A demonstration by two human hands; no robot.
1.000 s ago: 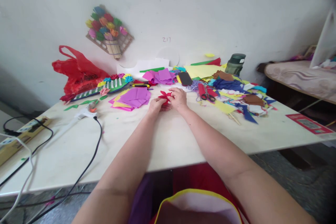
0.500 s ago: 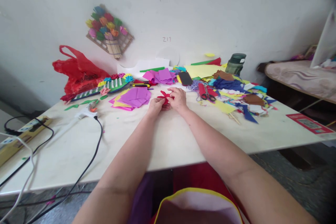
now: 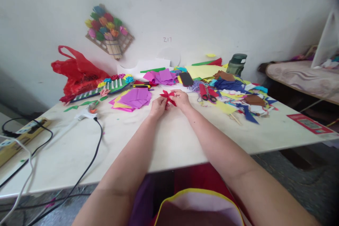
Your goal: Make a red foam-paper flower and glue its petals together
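Note:
A small red paper flower (image 3: 166, 95) with pointed petals is held just above the white table (image 3: 180, 141). My left hand (image 3: 158, 107) is closed on its lower left side, fingers pinched together. From the right, my right hand (image 3: 180, 99) pinches a petal between thumb and fingers. The flower's underside and some fingertips are hidden. Left of my hands lies a stack of purple and yellow paper sheets (image 3: 134, 98). To the right, scissors (image 3: 208, 93) rest on red paper.
A white glue gun (image 3: 87, 112) with a black cord lies at left, beside a power strip (image 3: 25, 137). Behind are a red plastic bag (image 3: 79, 72), a phone (image 3: 186, 79) and a green bottle (image 3: 236, 64). Colourful paper scraps (image 3: 246, 100) pile up at right.
The red flower has turned and its petals show more spread out between my hands. My right hand has lowered slightly, its fingers now pinching a petal.

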